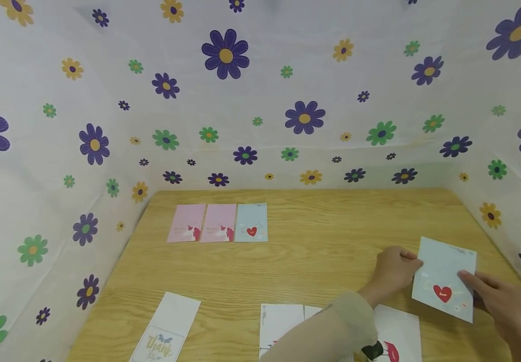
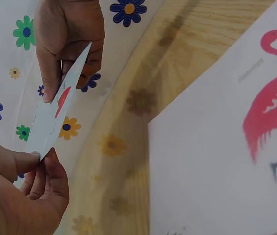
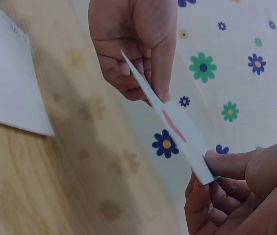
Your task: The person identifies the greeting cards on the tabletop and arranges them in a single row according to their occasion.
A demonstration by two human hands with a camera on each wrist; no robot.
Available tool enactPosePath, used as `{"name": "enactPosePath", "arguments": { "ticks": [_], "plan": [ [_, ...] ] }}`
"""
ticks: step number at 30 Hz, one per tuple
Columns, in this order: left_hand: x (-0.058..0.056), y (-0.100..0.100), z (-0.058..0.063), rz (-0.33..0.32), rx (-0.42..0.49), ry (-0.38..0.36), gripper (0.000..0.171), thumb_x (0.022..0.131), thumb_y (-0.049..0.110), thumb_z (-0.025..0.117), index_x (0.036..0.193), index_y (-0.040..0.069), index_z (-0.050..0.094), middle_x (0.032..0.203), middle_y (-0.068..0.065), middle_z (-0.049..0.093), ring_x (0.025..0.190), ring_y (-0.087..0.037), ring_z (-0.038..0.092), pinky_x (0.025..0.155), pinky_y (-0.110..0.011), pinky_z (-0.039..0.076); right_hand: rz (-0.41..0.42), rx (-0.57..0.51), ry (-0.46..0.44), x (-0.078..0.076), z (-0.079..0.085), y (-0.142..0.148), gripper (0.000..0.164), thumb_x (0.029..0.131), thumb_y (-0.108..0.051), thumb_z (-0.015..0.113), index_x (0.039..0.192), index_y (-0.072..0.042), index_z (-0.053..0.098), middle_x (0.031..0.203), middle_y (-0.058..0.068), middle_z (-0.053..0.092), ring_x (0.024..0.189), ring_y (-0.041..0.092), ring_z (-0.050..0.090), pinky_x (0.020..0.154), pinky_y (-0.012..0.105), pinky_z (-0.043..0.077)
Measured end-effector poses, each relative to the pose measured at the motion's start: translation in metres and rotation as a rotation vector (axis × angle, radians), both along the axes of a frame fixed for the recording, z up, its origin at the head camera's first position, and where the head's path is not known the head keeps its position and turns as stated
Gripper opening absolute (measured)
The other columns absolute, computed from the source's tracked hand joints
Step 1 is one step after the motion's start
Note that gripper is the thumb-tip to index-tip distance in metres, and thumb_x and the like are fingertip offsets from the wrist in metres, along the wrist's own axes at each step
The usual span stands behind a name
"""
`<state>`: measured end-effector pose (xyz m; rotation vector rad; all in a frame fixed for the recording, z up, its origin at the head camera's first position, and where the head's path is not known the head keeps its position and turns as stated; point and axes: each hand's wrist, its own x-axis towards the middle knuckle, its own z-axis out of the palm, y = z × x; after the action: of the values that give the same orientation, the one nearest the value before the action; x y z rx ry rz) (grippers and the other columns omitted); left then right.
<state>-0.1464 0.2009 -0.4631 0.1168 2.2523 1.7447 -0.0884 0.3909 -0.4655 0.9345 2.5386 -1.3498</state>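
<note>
Both hands hold a light blue card [image 1: 446,274] with a red heart, lifted over the right side of the table. My left hand [image 1: 394,271] pinches its left edge between thumb and fingers. On the opposite edge, my right hand [image 1: 505,301] grips it with the thumb on the printed face. The wrist views show the card nearly edge-on, with the left hand [image 2: 25,191] and the right hand [image 3: 246,191] at its two ends. Below the left forearm lie white cards [image 1: 398,327] with pink-red prints, one showing a flamingo [image 2: 275,98] in the left wrist view.
Two pink unicorn cards [image 1: 187,222] and another blue heart card [image 1: 251,222] form a row at the back left of the wooden table [image 1: 324,241]. A white "thank you" card [image 1: 167,322] lies front left. Flowered cloth [image 1: 260,90] walls the back and sides.
</note>
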Motion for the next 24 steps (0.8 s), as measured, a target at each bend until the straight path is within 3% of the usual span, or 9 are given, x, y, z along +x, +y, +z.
{"name": "enactPosePath", "arguments": {
  "ticks": [5,12,17,24],
  "plan": [
    [-0.011,-0.012,0.003,0.018,0.003,0.074,0.007,0.093,0.012,0.078,0.089,0.008,0.073,0.071,0.009,0.060,0.062,0.000,0.052,0.054,-0.016,0.045,0.114,0.024,0.069,-0.005,0.017,-0.015,0.074,0.107,-0.042,0.052,0.149,0.017,0.035,0.101,0.010,0.073,0.074,0.008,0.065,0.064,0.024,0.050],
    [-0.024,-0.027,0.005,0.046,0.040,0.087,0.007,0.094,0.012,0.077,0.091,0.008,0.073,0.071,0.009,0.059,0.063,0.000,0.053,0.053,-0.015,0.045,0.212,0.062,0.119,-0.015,0.031,-0.034,0.066,0.110,-0.033,0.049,0.148,0.019,0.034,0.126,0.035,0.062,0.083,0.014,0.067,0.063,0.021,0.051],
    [-0.032,-0.037,0.010,0.079,0.058,0.099,0.007,0.095,0.012,0.077,0.091,0.009,0.072,0.074,0.009,0.059,0.065,-0.001,0.055,0.058,-0.015,0.048,0.279,0.087,0.165,-0.022,0.037,-0.046,0.066,0.110,-0.033,0.049,0.147,0.020,0.036,0.125,0.035,0.063,0.086,0.016,0.068,0.065,0.022,0.051],
    [-0.040,-0.055,0.012,0.109,0.063,0.136,0.006,0.095,0.012,0.077,0.092,0.010,0.072,0.077,0.009,0.061,0.068,-0.002,0.056,0.062,-0.015,0.051,0.284,0.053,0.206,-0.031,0.040,-0.066,0.064,0.110,-0.033,0.048,0.148,0.018,0.037,0.127,0.035,0.062,0.086,0.013,0.068,0.066,0.020,0.053]
  ]
}}
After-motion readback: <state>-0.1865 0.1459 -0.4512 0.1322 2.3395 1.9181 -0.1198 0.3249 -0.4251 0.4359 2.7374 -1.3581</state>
